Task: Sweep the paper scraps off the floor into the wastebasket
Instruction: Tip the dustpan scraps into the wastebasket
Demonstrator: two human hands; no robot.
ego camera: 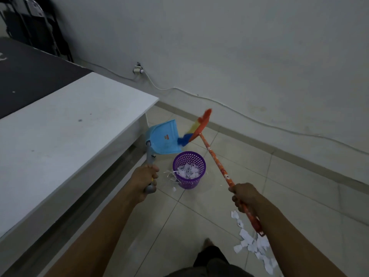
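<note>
My left hand (144,177) grips the grey handle of a light blue dustpan (163,137), which is raised and tilted above a purple mesh wastebasket (189,170). White paper scraps fill the basket's bottom. My right hand (245,195) grips the orange stick of a broom (217,159); its orange head with coloured bristles (196,128) is lifted and touches the dustpan's right edge. A few scraps (172,177) lie on the tiles beside the basket. A larger trail of paper scraps (253,241) lies on the floor under my right forearm.
A white table (65,124) stands close on the left, its corner just over the dustpan. A dark surface (30,76) lies behind it. A white wall with a cable (229,104) runs along the back. My foot (207,241) shows at the bottom.
</note>
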